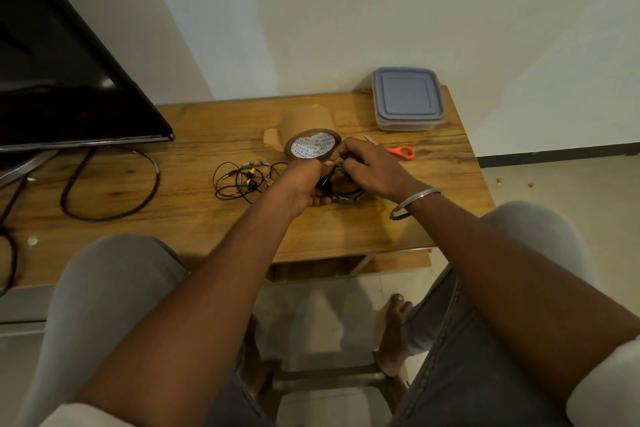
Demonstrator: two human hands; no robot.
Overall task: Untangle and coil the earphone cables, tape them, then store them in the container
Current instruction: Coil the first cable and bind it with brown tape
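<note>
Bare forearms, white short sleeves [609, 388] at the near corners, grey denim trousers [464, 350] (seam stitching visible), thin metal bangles [412, 204] on the right wrist, and bare feet [393, 333] below.

My counter [194, 218] is honey-brown woodgrain. The tape roll [312, 145] is brown, the earphone cables [239, 180] black with yellow, the scissors [401, 152] orange-handled, the container [407, 98] grey-blue lidded.

Black coiled earphone cable [346, 189] mid-table, tangled cable [242, 180] left, lidded container [407, 99] far right
</note>
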